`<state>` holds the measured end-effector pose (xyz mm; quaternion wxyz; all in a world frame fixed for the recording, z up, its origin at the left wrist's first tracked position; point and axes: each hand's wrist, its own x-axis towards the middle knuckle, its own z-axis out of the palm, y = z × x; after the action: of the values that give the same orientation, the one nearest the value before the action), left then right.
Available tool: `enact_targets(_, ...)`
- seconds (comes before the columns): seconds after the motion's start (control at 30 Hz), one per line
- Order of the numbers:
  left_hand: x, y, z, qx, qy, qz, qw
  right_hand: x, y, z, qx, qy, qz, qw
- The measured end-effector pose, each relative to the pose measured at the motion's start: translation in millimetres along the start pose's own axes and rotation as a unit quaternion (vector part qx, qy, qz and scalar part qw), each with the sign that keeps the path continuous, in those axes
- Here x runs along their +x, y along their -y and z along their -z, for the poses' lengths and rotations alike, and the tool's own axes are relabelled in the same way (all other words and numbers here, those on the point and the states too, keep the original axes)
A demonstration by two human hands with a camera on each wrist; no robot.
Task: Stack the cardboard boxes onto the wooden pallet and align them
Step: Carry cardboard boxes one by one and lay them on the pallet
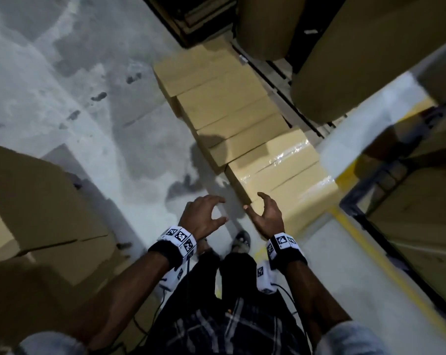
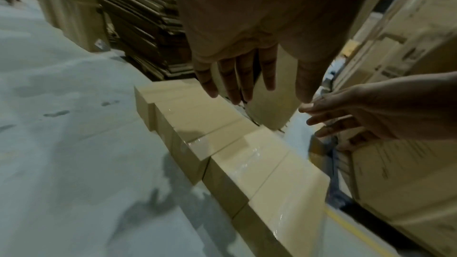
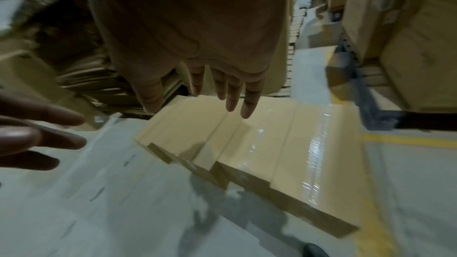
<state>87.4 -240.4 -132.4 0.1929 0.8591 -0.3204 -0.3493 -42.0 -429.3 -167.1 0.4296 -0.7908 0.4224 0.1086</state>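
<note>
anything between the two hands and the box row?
Nothing: only bare floor between left hand, right hand and box row, clearest in the head view.

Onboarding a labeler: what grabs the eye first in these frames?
First, the row of cardboard boxes lying on the grey floor, staggered like steps, the nearest ones glossy with clear wrap. Next, the two bare hands reaching toward its near end, holding nothing: the left hand over the floor, the right hand by the nearest box. A yellow floor line runs at right.
</note>
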Motion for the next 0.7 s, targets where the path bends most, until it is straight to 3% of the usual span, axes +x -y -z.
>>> enact_targets(0.23, 96, 12, -99, 0.077, 0.143, 0.007, 0.987, 58, -126, -41, 0.039, 0.017, -0.175, 0.984)
enact_targets(0.47, 206, 59, -257, 0.107, 0.227, 0.033, 0.967, 123, -277, -97, 0.032, -0.025, -0.253, 0.967)
enact_targets(0.7, 296, 95, -382, 0.085, 0.181, 0.043, 0.979, 174, -394, -149, 0.100, -0.175, -0.362, 0.910)
